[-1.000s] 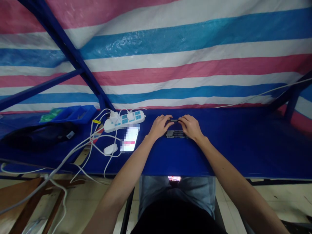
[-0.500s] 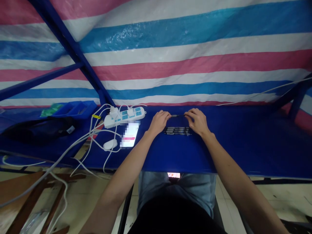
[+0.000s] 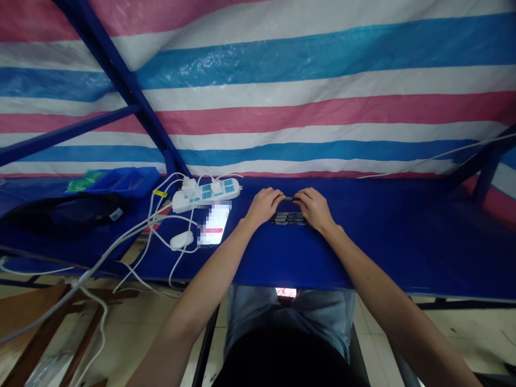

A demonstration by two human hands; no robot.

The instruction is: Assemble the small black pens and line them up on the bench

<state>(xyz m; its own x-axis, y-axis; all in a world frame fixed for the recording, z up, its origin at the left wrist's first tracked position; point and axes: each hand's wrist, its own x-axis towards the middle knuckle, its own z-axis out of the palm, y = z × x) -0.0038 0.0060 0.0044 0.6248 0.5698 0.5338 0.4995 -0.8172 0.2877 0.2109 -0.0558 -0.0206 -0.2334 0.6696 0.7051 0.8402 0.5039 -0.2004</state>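
A dark pen (image 3: 289, 199) with a grey section lies level between my two hands, just above the blue tabletop. The fingertips of my left hand (image 3: 266, 205) are closed on its left end. My right hand (image 3: 313, 208) pinches it farther right, and the fingers hide much of that side. Closer to me, several similar pens (image 3: 288, 219) lie side by side in a row on the table, their right ends partly covered by my right hand.
Left of my hands are a white power strip (image 3: 205, 194) with plugs, a lit phone (image 3: 214, 226) and a white mouse-shaped device (image 3: 182, 240) among loose cables. Farther left lie a blue divided tray (image 3: 127, 181) and a black bag (image 3: 60, 215). A striped sheet (image 3: 306, 118) hangs behind the table.
My right hand has come left along the pen, closer to my left hand, so less of the pen shows. The left hand stays nearly in place. The row of pens has not moved.
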